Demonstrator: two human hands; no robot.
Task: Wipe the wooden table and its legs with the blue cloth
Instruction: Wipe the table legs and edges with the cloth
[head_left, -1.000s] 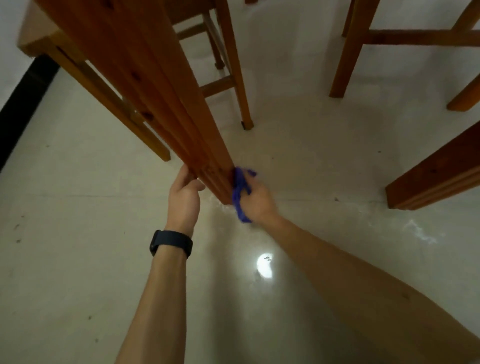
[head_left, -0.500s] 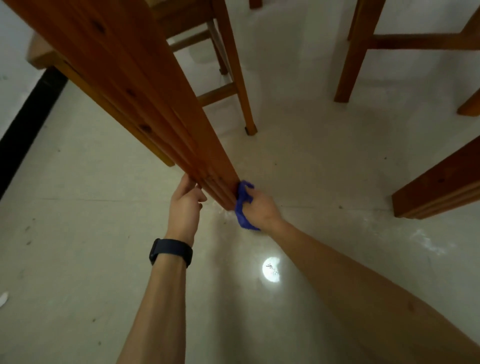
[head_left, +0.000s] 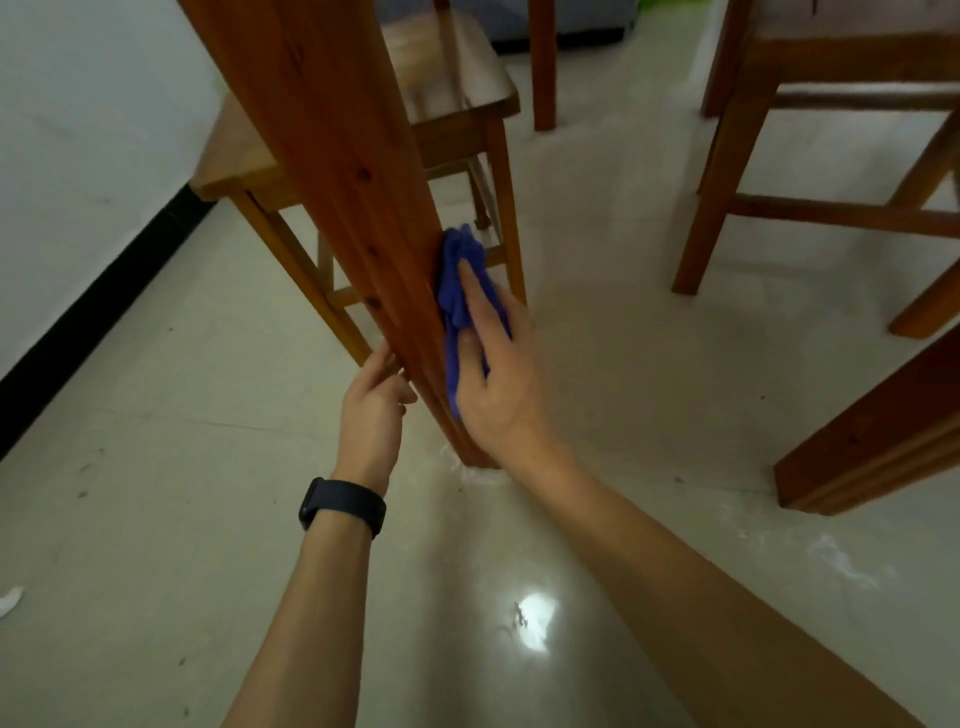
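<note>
A thick wooden table leg (head_left: 332, 156) slants from the top left down to the pale floor at the middle. My right hand (head_left: 498, 379) presses the bunched blue cloth (head_left: 460, 291) flat against the leg's right face, fingers stretched along it, a short way above the foot. My left hand (head_left: 371, 410), with a black band on the wrist, grips the leg's left edge low down, its fingertips hidden behind the wood. The tabletop is out of view.
A wooden stool (head_left: 452, 78) stands just behind the leg. Another wooden chair frame (head_left: 727, 156) is at the upper right, and a second thick table leg (head_left: 872, 431) at the right. A white wall with a black skirting (head_left: 104, 296) runs along the left.
My right hand has slid the blue cloth up the leg from its foot, and its fingers now lie flatter. The view has tilted upward. My left hand stays low on the leg.
</note>
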